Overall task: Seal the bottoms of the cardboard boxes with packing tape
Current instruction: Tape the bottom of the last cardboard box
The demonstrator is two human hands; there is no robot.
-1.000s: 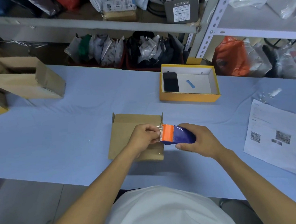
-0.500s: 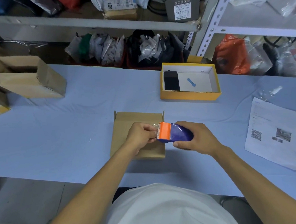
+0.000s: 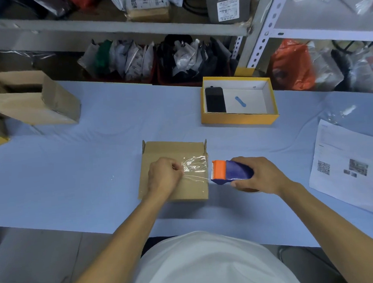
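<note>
On the pale blue surface (image 3: 95, 170), an open yellow box (image 3: 239, 119) and a printed sheet (image 3: 344, 165) flank the flat brown cardboard box (image 3: 173, 150). Left hand (image 3: 163, 176) pinches clear tape (image 3: 195, 169) over it; right hand (image 3: 258, 175) grips the orange-and-blue tape dispenser (image 3: 229, 171) beside its right edge.

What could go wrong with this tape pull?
1. The tape stretched between the left hand and the dispenser already looks wrinkled; it may go down creased and bond poorly to the box.
2. Only the left hand rests on the box, so a sideways pull by the right hand could drag it across the table.
3. The strip looks angled, so it may miss the seam, which cannot be made out here.
</note>
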